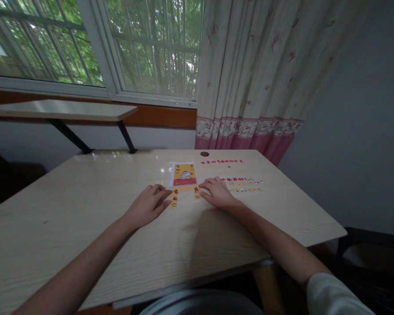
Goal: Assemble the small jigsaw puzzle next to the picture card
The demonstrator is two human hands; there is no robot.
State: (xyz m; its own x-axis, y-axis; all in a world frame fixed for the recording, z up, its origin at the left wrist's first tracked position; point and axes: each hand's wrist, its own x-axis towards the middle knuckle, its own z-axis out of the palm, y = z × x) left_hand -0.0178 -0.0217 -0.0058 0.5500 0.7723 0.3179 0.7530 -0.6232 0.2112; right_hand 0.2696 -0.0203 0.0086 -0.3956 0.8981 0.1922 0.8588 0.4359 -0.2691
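A partly joined jigsaw puzzle lies flat on the table, its yellow pieces forming a top strip and two side columns with small dark red drawings. My left hand rests at its left column, thumb and index finger apart and their tips at the edge. On the other side, my right hand has its thumb and index fingertips by the right column, also apart. Neither hand lifts anything. Just above the puzzle is a picture card showing a white animal on yellow and red.
Red loose pieces form a row at the back right. More mixed pieces lie in rows beyond my right hand. A round cable hole sits near the back edge. A raised shelf stands at the back left, by the window.
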